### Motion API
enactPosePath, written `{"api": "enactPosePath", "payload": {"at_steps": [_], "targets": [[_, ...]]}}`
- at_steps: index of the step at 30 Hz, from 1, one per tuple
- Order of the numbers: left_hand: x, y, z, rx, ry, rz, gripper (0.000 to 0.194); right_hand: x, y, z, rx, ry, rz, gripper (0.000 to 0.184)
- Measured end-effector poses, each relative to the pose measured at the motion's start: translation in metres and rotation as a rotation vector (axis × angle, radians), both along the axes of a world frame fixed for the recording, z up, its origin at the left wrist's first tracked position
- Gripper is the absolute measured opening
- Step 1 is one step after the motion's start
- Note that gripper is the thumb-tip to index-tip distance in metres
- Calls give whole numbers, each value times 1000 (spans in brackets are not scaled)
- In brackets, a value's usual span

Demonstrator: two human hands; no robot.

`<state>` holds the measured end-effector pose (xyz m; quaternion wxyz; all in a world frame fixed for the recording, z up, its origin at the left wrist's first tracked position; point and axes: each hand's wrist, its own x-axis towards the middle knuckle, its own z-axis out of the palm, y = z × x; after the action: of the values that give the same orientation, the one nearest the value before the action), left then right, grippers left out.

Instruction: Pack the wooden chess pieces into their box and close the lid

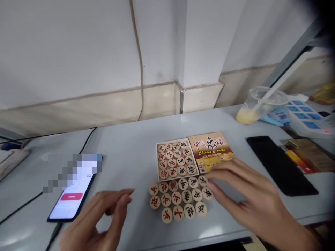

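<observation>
A shallow white box holds rows of round Chinese chess pieces, red characters on the left and black on the right. Three rows of loose pieces lie on the table in front of it. My right hand is over the right side, thumb and forefinger apart beside the end black piece of the top loose row; I cannot tell whether they touch it. To the left of the pieces, my left hand hovers with thumb and forefinger close together but slightly apart, and no piece shows between them.
The Chinese chess lid lies against the box's right side. A lit phone with a cable is at left, and a black phone at right. Behind stand a plastic cup with a straw and a pill organizer. A wall borders the table.
</observation>
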<state>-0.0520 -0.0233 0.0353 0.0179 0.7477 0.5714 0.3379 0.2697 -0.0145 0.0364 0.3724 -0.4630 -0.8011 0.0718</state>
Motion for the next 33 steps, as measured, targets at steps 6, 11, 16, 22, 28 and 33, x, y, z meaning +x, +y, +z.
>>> {"api": "enactPosePath", "payload": {"at_steps": [6, 11, 16, 22, 28, 33], "targets": [[46, 60, 9, -35, 107, -242, 10, -21, 75, -1, -91, -324, 86, 11], [64, 91, 1, -172, 282, -320, 12, -34, 95, -9, -108, -389, 106, 17], [67, 95, -11, -232, 277, -302, 20, -28, 89, -14, -128, -374, 78, 21], [64, 91, -16, -194, 228, -325, 13, -26, 87, -16, -146, -350, 63, 24], [63, 84, -20, -122, 214, -322, 11, -27, 86, -15, -209, -335, 19, 26], [67, 83, -22, -147, 192, -320, 13, -29, 85, -18, -209, -339, 27, 22]]}}
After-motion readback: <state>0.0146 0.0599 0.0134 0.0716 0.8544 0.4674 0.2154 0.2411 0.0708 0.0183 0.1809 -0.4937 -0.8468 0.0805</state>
